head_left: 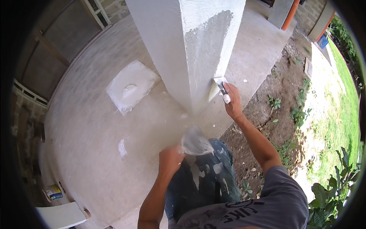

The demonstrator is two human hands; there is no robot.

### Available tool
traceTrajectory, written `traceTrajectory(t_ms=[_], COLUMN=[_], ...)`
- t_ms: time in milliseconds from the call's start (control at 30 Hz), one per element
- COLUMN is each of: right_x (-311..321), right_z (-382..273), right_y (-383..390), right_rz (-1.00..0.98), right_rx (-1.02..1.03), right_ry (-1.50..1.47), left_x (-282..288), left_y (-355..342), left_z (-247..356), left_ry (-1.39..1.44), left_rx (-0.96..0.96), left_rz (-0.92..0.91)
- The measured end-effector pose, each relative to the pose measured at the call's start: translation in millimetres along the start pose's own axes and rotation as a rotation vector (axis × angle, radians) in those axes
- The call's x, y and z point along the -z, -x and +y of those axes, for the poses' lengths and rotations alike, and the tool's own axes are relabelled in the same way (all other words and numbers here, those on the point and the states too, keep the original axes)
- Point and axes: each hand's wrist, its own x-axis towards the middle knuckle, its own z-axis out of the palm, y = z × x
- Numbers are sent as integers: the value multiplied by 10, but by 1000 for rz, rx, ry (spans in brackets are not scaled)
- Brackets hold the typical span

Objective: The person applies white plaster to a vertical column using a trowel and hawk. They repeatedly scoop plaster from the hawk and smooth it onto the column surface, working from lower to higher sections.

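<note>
My right hand (233, 100) grips a putty knife (220, 84) with a white-smeared handle, its blade against the lower right face of the concrete column (160, 42). That face has white coating over part of it, with a greyer patch above. My left hand (170, 159) is closed on the handle of a wide, grey, putty-smeared blade (196, 142), held low above my paint-spattered jeans (223, 179). Left of the column, a white sheet (120, 95) lies on the floor with a lump of white putty (129, 89) on it.
The concrete floor (91, 145) meets a soil strip (263, 126) with plants, then sunlit grass (343, 110) at right. A wall with framed openings (61, 34) runs along the left. An orange pipe (290, 15) stands at back right. A small box (53, 192) and white board (61, 215) lie lower left.
</note>
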Motion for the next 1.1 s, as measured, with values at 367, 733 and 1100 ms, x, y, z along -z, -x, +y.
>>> traceTrajectory(t_ms=[367, 733, 1100], right_x=[854, -1006, 359], right_z=[-1047, 1157, 262], right_y=[658, 771, -1358], right_rz=[-320, 256, 107], right_rx=[96, -1706, -1332], right_ry=[-171, -1150, -1059], left_x=[127, 317, 246], left_y=[-449, 90, 822], left_z=[387, 114, -433], left_ry=[-84, 47, 81], left_rx=[-107, 193, 337], left_rz=[183, 84, 55])
